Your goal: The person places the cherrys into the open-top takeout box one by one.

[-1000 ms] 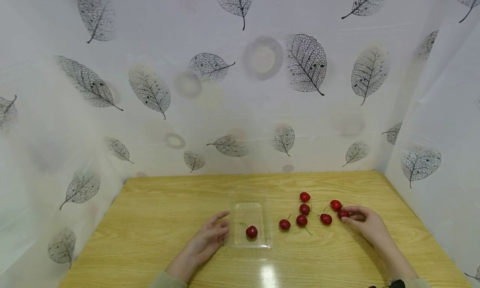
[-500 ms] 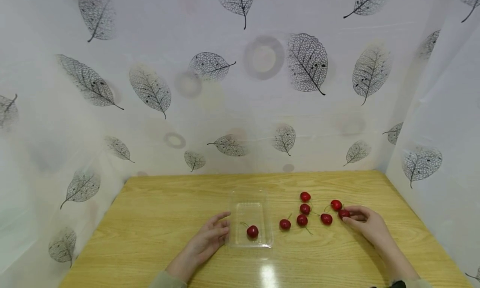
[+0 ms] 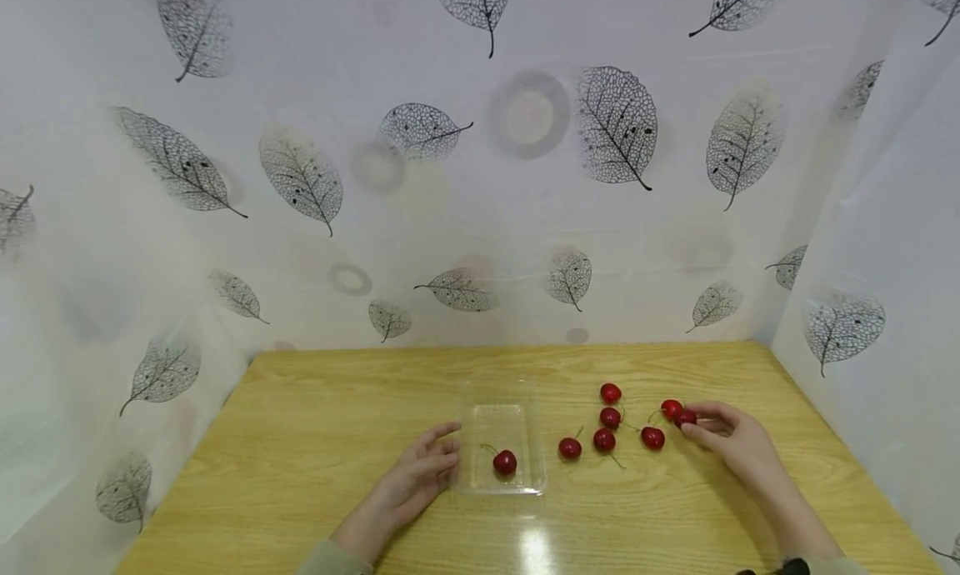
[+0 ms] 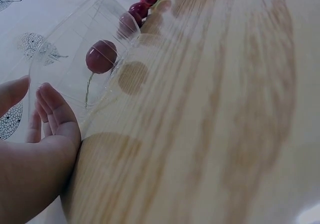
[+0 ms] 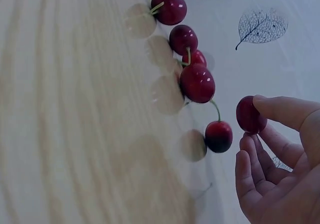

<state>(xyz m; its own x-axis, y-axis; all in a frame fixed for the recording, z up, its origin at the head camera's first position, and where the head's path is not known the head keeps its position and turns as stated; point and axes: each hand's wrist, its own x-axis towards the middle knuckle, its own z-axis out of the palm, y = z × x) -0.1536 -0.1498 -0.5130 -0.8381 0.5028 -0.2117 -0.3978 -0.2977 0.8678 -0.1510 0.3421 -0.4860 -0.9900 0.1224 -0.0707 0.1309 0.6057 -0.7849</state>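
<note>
My right hand point(image 3: 738, 442) pinches a dark red cherry point(image 5: 249, 115) between thumb and fingers; in the right wrist view it is raised off the table. Just behind it lies a brighter red cherry point(image 3: 671, 409), which the held one partly overlaps in the head view. At the left, my left hand point(image 3: 417, 477) rests beside a clear plastic container point(image 3: 539, 467), its relaxed fingers right at the left wall. One cherry point(image 3: 505, 463) with a green stem sits inside the container, near its front; the left wrist view shows this cherry point(image 4: 101, 56) through the clear wall.
Between the container and my right hand, several cherries lie loose on the wooden table point(image 3: 337, 408), among them a front cherry point(image 3: 570, 448) and a back cherry point(image 3: 611, 393). A leaf-patterned sheet point(image 3: 480, 183) stands around the table's back and sides.
My right hand has lifted the pinched cherry slightly off the table, moving it up and a little left in the head view. The left hand and container stay put.
</note>
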